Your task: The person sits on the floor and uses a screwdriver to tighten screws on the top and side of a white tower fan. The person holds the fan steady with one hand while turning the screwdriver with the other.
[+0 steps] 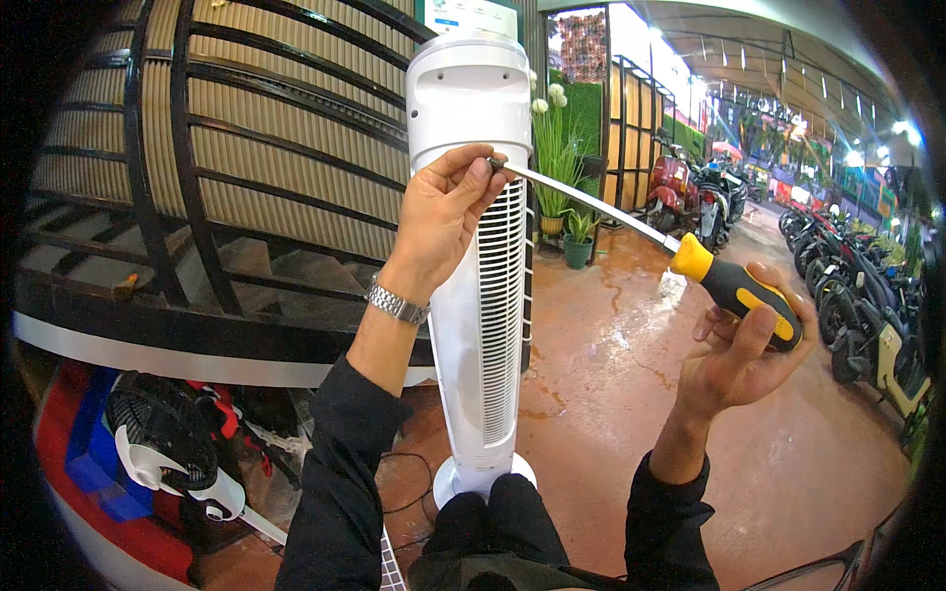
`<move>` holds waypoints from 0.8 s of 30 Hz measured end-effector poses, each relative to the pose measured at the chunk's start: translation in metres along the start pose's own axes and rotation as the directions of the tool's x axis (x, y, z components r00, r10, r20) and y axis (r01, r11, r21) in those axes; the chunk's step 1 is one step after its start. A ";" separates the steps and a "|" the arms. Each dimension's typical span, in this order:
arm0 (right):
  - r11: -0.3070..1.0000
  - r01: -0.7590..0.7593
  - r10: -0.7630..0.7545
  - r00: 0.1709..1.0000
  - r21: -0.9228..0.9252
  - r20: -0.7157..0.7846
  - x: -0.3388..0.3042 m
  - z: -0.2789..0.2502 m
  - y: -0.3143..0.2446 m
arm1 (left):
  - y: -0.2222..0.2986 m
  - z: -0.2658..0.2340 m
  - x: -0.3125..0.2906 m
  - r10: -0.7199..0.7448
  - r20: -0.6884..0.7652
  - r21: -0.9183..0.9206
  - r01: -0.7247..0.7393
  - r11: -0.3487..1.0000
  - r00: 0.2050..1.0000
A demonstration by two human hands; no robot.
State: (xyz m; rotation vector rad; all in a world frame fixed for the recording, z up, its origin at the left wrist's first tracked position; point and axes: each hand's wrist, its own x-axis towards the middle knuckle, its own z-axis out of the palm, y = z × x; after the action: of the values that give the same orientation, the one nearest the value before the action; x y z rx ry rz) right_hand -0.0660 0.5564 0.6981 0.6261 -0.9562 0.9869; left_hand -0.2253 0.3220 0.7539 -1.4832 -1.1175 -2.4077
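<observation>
Black sleeves cover both forearms, which reach forward from the near side, spread well apart. At the left, the person's left hand, a metal watch on its wrist, is raised in front of the white tower fan, its thumb and fingertips pinched on a small dark piece. At the right, the right hand is turned partly palm up, its thumb along the near side of a yellow and black screwdriver handle, its fingers curled around it.

Between the hands lies the screwdriver, held in the air. Its long axis runs aslant, from the handle at the near right to the far left, the shaft pointing toward the pinched piece; whether its tip is seated there I cannot tell. Beyond it, to the right of the fan, stands a green plant pot.
</observation>
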 end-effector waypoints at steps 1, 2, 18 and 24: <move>1.000 0.012 -0.012 1.000 0.009 0.019 0.001 0.002 0.001 | 0.001 -0.002 0.000 -0.007 -0.010 0.021 0.007 1.000 1.000; 0.999 0.030 -0.030 0.999 0.013 0.035 0.005 0.002 0.002 | 0.002 0.000 0.003 -0.008 -0.020 0.041 0.008 0.999 1.000; 0.962 0.271 -0.263 0.893 0.028 0.365 0.056 0.039 0.042 | -0.046 0.062 0.102 -0.053 -0.388 -0.535 -0.178 0.826 0.920; 0.973 0.227 -0.217 0.857 0.036 0.468 0.073 0.055 0.059 | -0.049 0.071 0.124 -0.072 -0.606 -0.481 -0.293 0.827 0.792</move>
State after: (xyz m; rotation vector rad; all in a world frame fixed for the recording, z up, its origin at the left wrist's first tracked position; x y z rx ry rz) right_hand -0.1239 0.5677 0.7893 0.9639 -1.2848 0.6236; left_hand -0.2598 0.4366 0.8462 -0.6795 -0.1732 -2.9189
